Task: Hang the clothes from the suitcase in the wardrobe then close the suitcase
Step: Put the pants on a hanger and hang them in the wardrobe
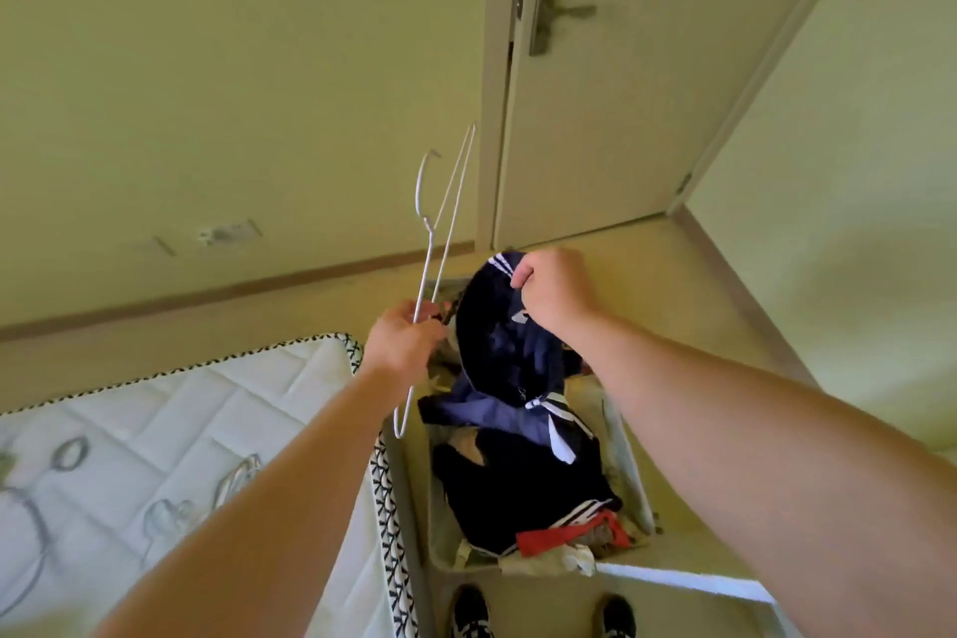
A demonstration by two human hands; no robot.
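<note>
Left hand: the left hand [404,342] grips a white wire hanger [418,197] partway along its frame, fingers curled round the wire.
Right hand: the right hand [551,288] pinches the top edge of a navy garment [497,326] with white stripes, holding it up.
Task's thing: the navy garment hangs down from that pinch, and its lower folds trail into the open suitcase [445,549] on the floor below.
Key relation: the hanger sits just left of the garment, its long axis steeply tilted, hook end up and away, lower tip down by the suitcase's left wall. The garment's long axis runs nearly straight down. The left hand is close to the cloth's left edge, so threading the hanger probably means swinging one wire end right, into the opening the right hand holds.
Step judged: fitting the hanger, not yet inside the cloth.
In the suitcase: a black garment [518,487] and a red item [544,539] lie waiting.
Around: a white mattress [181,404] to the left, a closed door [647,93] with a lever handle [564,10] ahead, and the person's shoes [471,611] at the near edge.
In the way: the bunched folds may snag the wire.
Wardrobe: not in view.
</note>
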